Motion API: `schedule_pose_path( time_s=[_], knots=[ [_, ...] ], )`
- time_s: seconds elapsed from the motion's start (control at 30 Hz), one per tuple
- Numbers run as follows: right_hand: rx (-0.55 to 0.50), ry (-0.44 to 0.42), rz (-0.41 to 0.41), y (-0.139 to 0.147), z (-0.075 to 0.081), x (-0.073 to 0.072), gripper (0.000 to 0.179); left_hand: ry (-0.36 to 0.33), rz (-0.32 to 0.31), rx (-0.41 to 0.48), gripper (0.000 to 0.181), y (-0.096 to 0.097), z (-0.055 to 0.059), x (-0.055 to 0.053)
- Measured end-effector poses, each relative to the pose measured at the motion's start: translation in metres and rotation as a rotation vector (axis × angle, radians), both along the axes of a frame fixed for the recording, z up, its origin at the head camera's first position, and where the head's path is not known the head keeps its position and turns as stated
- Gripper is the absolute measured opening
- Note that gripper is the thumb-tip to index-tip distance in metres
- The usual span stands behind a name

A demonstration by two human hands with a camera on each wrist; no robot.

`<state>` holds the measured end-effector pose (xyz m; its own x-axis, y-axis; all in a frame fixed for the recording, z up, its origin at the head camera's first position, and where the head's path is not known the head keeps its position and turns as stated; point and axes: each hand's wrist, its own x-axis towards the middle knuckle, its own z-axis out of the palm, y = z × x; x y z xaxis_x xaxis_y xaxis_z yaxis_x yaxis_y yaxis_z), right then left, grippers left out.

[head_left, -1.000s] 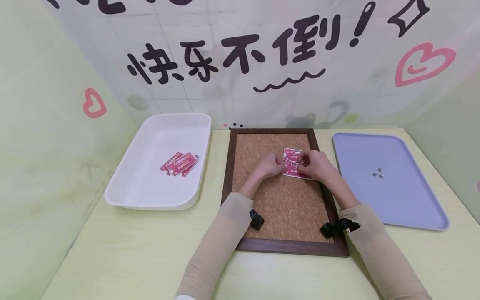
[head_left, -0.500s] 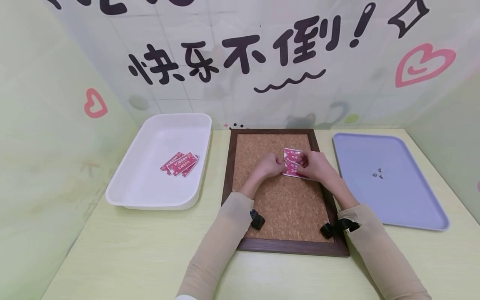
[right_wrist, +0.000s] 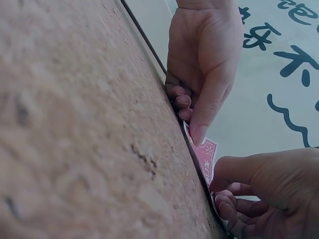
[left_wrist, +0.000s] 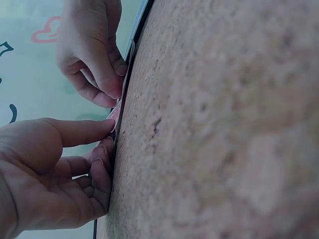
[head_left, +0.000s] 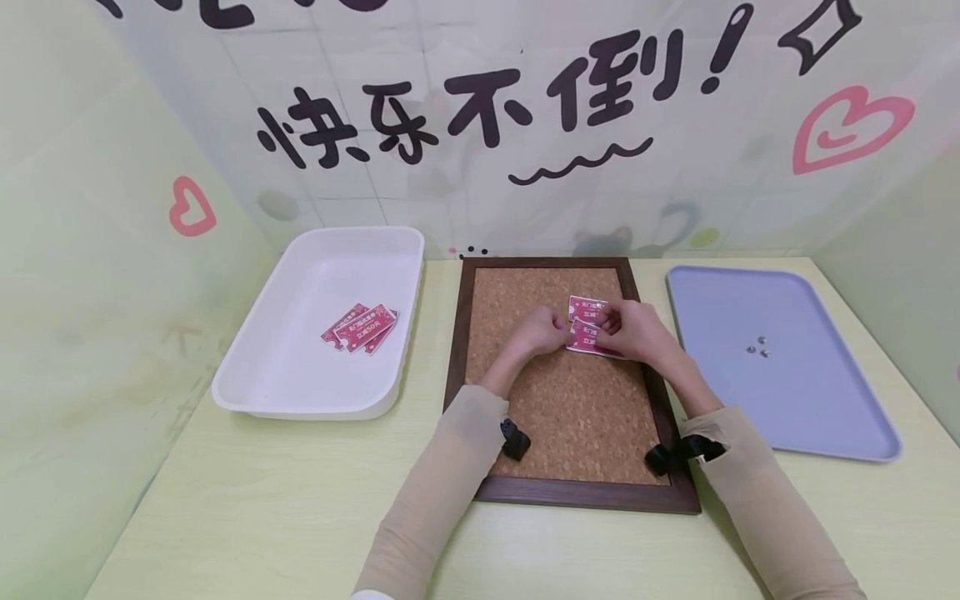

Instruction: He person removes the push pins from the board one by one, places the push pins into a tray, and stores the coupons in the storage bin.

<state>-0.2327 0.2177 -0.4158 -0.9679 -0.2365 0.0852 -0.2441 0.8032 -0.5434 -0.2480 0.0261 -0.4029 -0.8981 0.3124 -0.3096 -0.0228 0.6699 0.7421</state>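
My left hand pinches the left end of a pink printed coupon with thumb and curled fingers. The coupon lies over the upper right part of a framed cork board. My right hand is at the same coupon's middle and right side, its thumb and fingers closed together there. Whether those fingertips also hold a small pin is hidden. Just above lies another coupon, with a small shiny spot on it, partly covered by the right hand. In the right wrist view, the held coupon stands slightly off the cork.
A white tub at the left holds several pink coupons. At the right, a lavender tray holds three small silver pins. The board's dark wooden frame sits on a pale table; a printed backdrop stands behind.
Both hands stay at the lower coupon. The right wrist has shifted very slightly to the right; otherwise nothing visibly differs.
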Motion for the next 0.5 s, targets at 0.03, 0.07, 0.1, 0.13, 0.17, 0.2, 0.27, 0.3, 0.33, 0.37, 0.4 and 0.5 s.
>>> schedule_pose_path(
  time_s=[0.03, 0.07, 0.1, 0.13, 0.17, 0.2, 0.27, 0.3, 0.33, 0.37, 0.4, 0.5],
  knots=[
    [-0.003, -0.001, 0.001, 0.0003, 0.0001, 0.0000, 0.014, 0.001, -0.001, 0.001, 0.029, -0.0001, 0.0003, 0.0002],
    [-0.007, -0.001, 0.002, 0.0006, 0.0001, -0.0002, 0.014, 0.001, -0.002, 0.002, 0.030, -0.0002, 0.0003, 0.0001],
    [-0.012, -0.003, 0.003, 0.0010, 0.0001, -0.0003, 0.014, 0.001, -0.004, 0.004, 0.030, -0.0003, 0.0005, 0.0001],
    [-0.015, -0.005, 0.002, 0.0013, 0.0002, -0.0004, 0.014, 0.002, -0.006, 0.006, 0.030, -0.0003, 0.0006, 0.0000],
    [-0.017, -0.008, 0.000, 0.0015, 0.0002, -0.0005, 0.014, 0.002, -0.007, 0.006, 0.030, -0.0003, 0.0005, -0.0001],
    [-0.019, -0.011, -0.001, 0.0017, 0.0004, -0.0005, 0.014, 0.002, -0.009, 0.006, 0.031, -0.0004, 0.0006, -0.0001],
    [-0.025, -0.016, -0.003, 0.0019, 0.0008, -0.0005, 0.015, 0.001, -0.008, 0.007, 0.031, -0.0003, 0.0004, -0.0004],
    [-0.026, -0.019, -0.004, 0.0020, 0.0010, -0.0004, 0.015, 0.002, -0.007, 0.007, 0.031, -0.0003, 0.0005, -0.0002],
    [-0.029, -0.021, -0.004, 0.0020, 0.0012, -0.0003, 0.015, 0.001, -0.004, 0.007, 0.031, -0.0003, 0.0002, -0.0002],
    [-0.031, -0.022, -0.004, 0.0021, 0.0014, -0.0002, 0.015, 0.000, -0.003, 0.006, 0.030, -0.0003, 0.0002, -0.0002],
    [-0.033, -0.023, -0.003, 0.0020, 0.0016, -0.0001, 0.015, -0.001, -0.003, 0.006, 0.030, -0.0003, 0.0001, -0.0002],
    [-0.042, -0.028, -0.003, 0.0018, 0.0019, 0.0004, 0.016, -0.001, -0.007, 0.006, 0.030, -0.0007, -0.0001, -0.0006]
  ],
)
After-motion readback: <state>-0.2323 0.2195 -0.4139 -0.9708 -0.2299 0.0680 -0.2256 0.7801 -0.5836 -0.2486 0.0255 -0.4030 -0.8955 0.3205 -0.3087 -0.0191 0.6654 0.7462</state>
